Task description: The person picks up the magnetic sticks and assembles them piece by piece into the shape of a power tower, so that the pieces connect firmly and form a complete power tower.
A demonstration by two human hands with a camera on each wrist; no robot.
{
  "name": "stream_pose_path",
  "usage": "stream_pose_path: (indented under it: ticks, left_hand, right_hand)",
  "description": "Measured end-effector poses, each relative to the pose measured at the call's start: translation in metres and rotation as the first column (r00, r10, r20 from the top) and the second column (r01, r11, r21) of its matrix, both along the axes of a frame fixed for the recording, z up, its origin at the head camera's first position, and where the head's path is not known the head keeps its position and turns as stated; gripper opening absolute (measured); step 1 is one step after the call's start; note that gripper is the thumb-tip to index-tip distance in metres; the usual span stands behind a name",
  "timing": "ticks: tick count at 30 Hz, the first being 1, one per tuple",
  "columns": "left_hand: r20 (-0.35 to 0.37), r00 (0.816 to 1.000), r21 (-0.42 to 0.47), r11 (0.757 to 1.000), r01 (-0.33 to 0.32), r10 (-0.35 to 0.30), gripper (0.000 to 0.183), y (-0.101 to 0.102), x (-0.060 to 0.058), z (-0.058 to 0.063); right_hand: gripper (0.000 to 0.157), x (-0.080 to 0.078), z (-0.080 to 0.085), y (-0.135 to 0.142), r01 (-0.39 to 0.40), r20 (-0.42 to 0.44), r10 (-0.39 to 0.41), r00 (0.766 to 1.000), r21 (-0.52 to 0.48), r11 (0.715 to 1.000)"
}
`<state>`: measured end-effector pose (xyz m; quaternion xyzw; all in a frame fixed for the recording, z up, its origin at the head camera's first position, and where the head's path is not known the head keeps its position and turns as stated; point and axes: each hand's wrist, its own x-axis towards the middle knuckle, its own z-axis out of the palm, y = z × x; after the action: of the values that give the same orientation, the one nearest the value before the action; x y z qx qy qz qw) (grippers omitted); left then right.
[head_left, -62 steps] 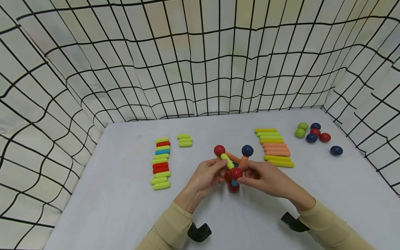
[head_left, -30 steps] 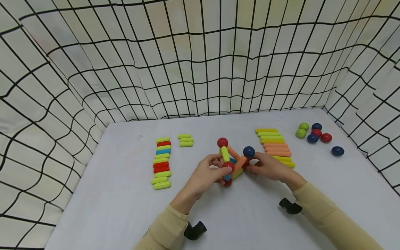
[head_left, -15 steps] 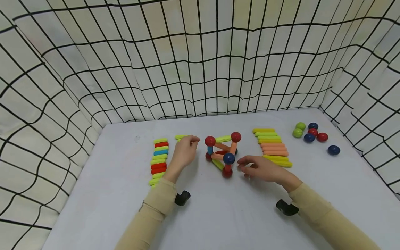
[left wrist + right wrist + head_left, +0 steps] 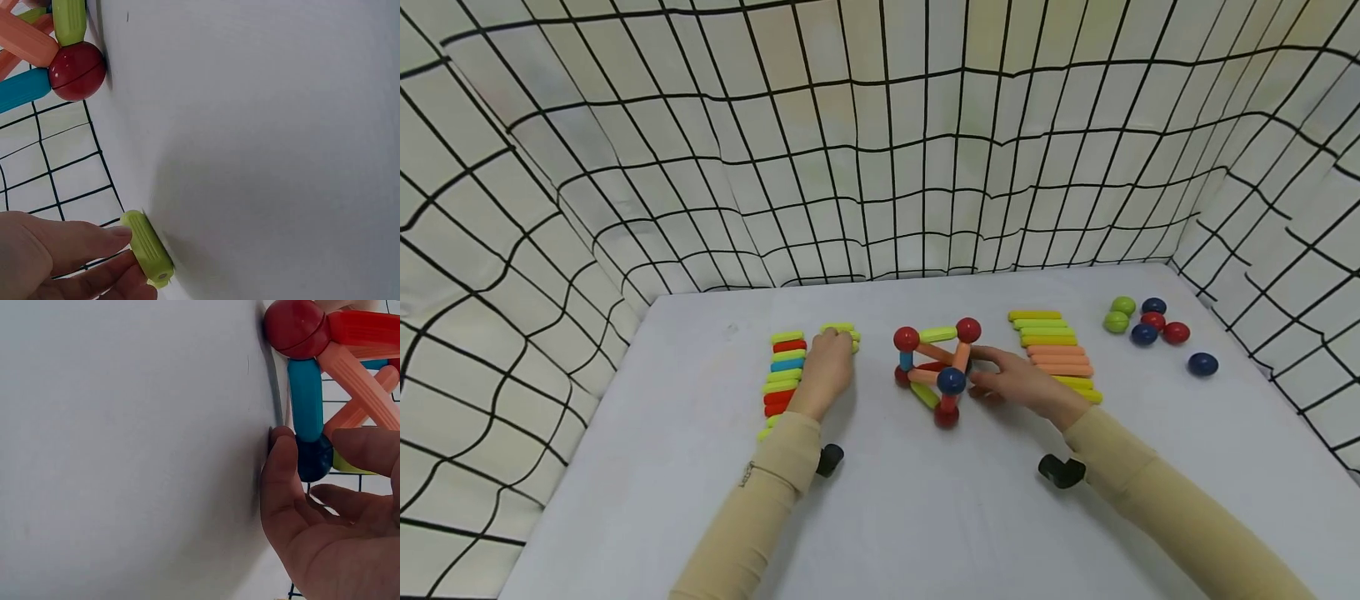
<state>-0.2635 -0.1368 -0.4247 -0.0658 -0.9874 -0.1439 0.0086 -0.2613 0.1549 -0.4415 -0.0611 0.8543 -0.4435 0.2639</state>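
Observation:
Far left of the structure, my left hand (image 4: 829, 367) pinches a lime-green magnetic stick (image 4: 147, 247) between thumb and fingers; a sliver of another green piece shows under it in the left wrist view. A ball-and-stick structure (image 4: 923, 377) stands mid-table, built of red and dark blue balls with salmon, red, blue and green sticks. My right hand (image 4: 1018, 383) is at its right side, thumb and fingers around a low dark blue ball (image 4: 314, 461). Above that ball a blue stick (image 4: 305, 400) rises to a red ball (image 4: 297, 328).
A column of short coloured sticks (image 4: 787, 365) lies left, partly behind my left forearm. Long yellow, green and salmon sticks (image 4: 1060, 360) lie right of the structure. Loose green, red and blue balls (image 4: 1144, 334) sit far right. Black netting (image 4: 865, 200) encloses the table's back and sides.
Earlier both hands held the structure; it was turned and set down. My left hand left it and moved left to the short green sticks. My right hand let go, then came back to its right side.

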Motion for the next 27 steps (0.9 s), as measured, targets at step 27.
stream_pose_path:
  ticks: [27]
  left_hand:
    - [0.432, 0.863, 0.827, 0.497, -0.263, -0.262, 0.034, 0.023, 0.037, 0.015]
  right_hand:
    - [0.053, -0.002, 0.004, -0.011, -0.058, -0.042, 0.061, 0.997, 0.058, 0.997]
